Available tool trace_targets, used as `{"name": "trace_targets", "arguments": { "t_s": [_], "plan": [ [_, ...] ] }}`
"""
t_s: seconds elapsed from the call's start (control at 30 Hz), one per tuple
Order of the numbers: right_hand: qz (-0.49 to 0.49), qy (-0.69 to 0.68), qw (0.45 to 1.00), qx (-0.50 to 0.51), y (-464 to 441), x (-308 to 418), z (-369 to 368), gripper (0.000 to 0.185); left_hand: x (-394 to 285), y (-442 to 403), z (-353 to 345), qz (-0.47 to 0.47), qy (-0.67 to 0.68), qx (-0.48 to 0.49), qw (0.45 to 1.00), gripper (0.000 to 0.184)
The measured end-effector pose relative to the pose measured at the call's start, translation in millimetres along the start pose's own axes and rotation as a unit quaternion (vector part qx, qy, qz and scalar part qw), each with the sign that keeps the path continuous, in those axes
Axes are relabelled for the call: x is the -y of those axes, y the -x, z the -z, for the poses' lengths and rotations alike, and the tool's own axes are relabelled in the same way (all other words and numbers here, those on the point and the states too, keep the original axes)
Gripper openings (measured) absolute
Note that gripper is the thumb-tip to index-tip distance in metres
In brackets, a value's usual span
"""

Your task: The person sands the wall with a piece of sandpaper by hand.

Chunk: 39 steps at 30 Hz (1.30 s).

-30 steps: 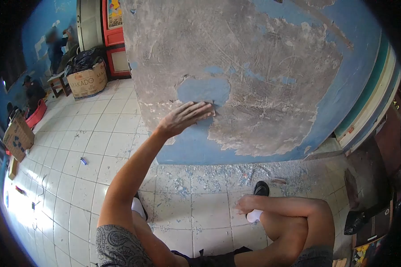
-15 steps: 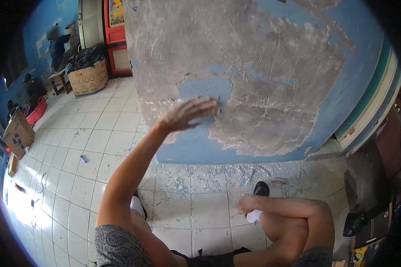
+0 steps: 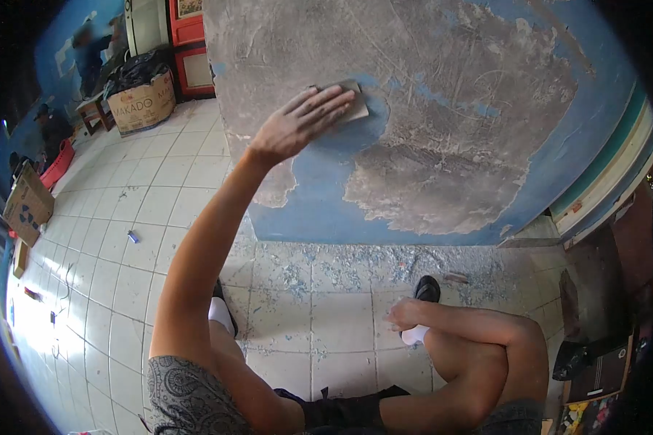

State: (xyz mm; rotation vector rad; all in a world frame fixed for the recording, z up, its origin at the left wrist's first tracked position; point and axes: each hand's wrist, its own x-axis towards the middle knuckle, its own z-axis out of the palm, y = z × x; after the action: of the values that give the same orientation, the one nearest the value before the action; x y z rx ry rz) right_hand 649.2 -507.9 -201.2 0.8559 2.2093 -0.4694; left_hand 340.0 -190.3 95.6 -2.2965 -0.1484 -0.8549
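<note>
With fingers stretched flat, my left hand [image 3: 305, 119] presses a small greyish piece of sandpaper [image 3: 357, 101] against the wall [image 3: 442, 174]. The sheet's right part shows beyond the fingertips; the rest lies under the hand. Under it the wall has a patch of blue paint, ringed by bare grey plaster with ragged paint edges. My right hand [image 3: 405, 315] hangs low beside my right foot, its forearm across my knee. Its fingers look loose and slightly bent, and nothing shows in them.
Paint flakes [image 3: 341, 268] litter the tiled floor [image 3: 152, 210] along the wall. A cardboard box [image 3: 144, 107] with a black bag stands by the red door [image 3: 189, 32]. Two people are at the far left, near a stool [image 3: 94, 109] and a pink basket [image 3: 58, 163].
My left hand has moved up the wall with the sandpaper, off the lower blue area. The view has tilted down slightly. My right hand stays beside the foot.
</note>
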Motion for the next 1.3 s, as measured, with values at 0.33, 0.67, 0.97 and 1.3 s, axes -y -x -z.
{"name": "trace_targets", "arguments": {
  "t_s": [0.33, 0.67, 0.97, 1.3],
  "plan": [
    [-0.004, 0.006, 1.0, 0.026, 8.6, 3.8, 15.0, 0.054, -3.0, -0.8, 0.1, 0.015, 0.006, 0.033, 0.999, 0.066],
    [-0.012, -0.003, 1.0, 0.001, 13.5, 11.0, 26.7, 0.049, -12.3, 7.0, -19.7, -0.058, -0.007, 0.028, 0.998, 0.072],
    [-0.025, -0.017, 1.0, -0.008, 15.7, 5.4, 26.9, 0.048, -42.9, 18.0, -33.1, -0.042, 0.152, 0.131, 0.979, 0.065],
    [-0.019, -0.011, 0.999, 0.03, 13.1, 6.1, 23.8, 0.05, -31.6, -5.1, 0.5, 0.078, 0.226, 0.091, 0.967, 0.065]
  ]
}}
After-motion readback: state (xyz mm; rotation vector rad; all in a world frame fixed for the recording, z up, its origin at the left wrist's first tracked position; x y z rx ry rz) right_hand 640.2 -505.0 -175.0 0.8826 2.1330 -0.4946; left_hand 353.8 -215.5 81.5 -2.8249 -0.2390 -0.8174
